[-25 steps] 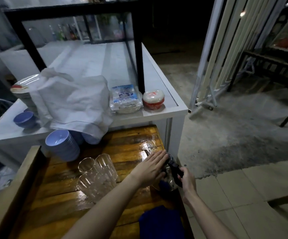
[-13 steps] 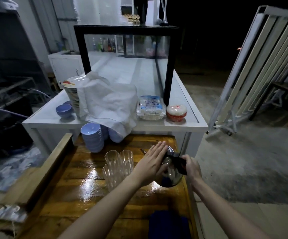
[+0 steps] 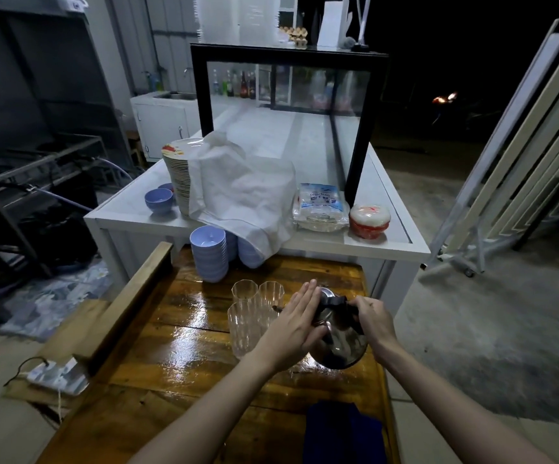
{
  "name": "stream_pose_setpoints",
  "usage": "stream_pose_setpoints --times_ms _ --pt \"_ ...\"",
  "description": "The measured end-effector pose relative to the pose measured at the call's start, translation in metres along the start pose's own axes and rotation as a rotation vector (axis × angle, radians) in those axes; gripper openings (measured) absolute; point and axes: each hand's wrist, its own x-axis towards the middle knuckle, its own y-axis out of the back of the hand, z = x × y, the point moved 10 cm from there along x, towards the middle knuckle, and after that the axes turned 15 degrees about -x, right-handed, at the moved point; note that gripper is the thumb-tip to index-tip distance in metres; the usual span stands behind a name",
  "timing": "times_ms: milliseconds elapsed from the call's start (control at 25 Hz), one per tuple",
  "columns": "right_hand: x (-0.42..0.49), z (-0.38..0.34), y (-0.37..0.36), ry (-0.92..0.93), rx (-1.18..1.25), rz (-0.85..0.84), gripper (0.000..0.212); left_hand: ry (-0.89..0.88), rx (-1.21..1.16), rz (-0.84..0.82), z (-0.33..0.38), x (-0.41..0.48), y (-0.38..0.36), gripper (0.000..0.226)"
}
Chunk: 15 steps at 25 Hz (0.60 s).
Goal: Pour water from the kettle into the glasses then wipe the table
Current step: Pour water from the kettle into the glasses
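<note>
Kettle: round shiny steel kettle [image 3: 340, 343] with black handle, on the wet glossy wooden desk [image 3: 177, 360], near its right edge.
Right hand [image 3: 373, 318]: grip closed on the kettle's handle.
Left hand [image 3: 293, 326]: flat, fingers straight, palm pressed on the kettle's left side and lid.
Glasses: four clear ribbed plastic glasses [image 3: 254, 313], just left of the kettle.
Cloth: dark blue folded cloth [image 3: 341, 433], nearer the person.
Writing: blue-and-white packet [image 3: 321, 204] on the white counter, print unreadable.

One head-worn view – looking forward and down, close over the wooden table [image 3: 177, 356]
</note>
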Motion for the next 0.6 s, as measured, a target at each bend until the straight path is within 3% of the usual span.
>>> stream_pose_setpoints --times_ms 600 --pt "0.022 -0.039 0.015 0.183 -0.259 0.06 0.046 0.087 -0.218 0.042 -0.002 -0.001 0.001 0.071"
